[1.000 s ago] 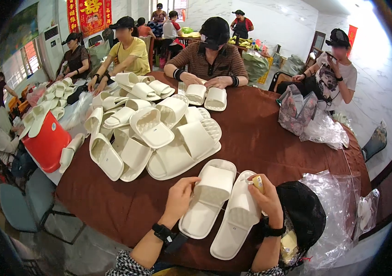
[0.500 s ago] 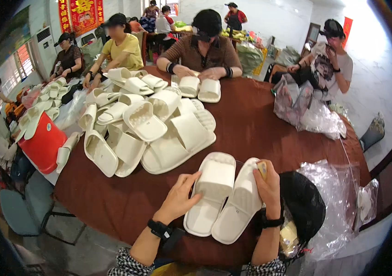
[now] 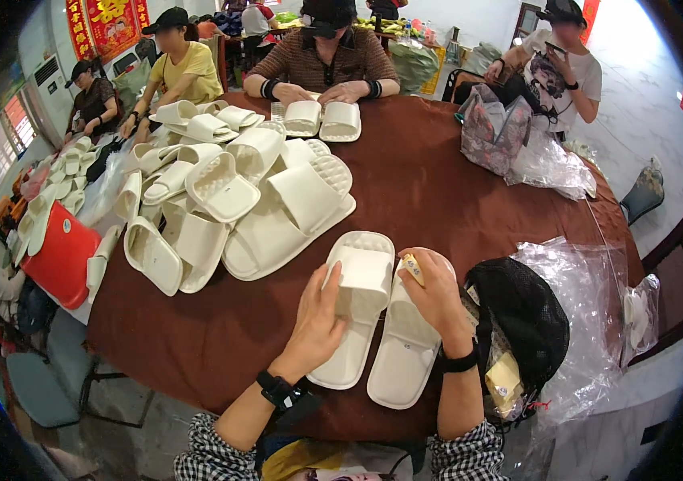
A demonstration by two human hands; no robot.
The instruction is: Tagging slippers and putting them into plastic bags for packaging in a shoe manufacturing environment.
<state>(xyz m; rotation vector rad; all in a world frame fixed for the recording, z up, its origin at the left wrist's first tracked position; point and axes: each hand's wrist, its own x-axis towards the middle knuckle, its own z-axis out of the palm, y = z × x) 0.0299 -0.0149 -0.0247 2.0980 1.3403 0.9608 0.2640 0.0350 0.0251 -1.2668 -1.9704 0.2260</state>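
Two off-white slippers lie side by side in front of me on a brown cloth, toes toward the far side. Along the near-left side of the left slipper (image 3: pixel 363 280) rests my left hand (image 3: pixel 311 327), fingers extended against its strap. My right hand (image 3: pixel 438 301) covers the strap of the right slipper (image 3: pixel 406 359). Between its thumb and fingers sits a small yellow stack of printed labels (image 3: pixel 413 270). The strap's right part is hidden beneath that hand.
Left of centre is a heap of off-white slippers (image 3: pixel 225 196). A black mesh cap (image 3: pixel 522 321) and clear plastic bags (image 3: pixel 582 345) lie right of my right arm. A red bin (image 3: pixel 61 252) stands left. Across the table (image 3: pixel 430 176), a person handles another slipper pair (image 3: pixel 340 122).
The right slipper has turned straighter, and a gap separates the pair. My right hand has moved left and over its strap, with the label stack. The view has shifted slightly.
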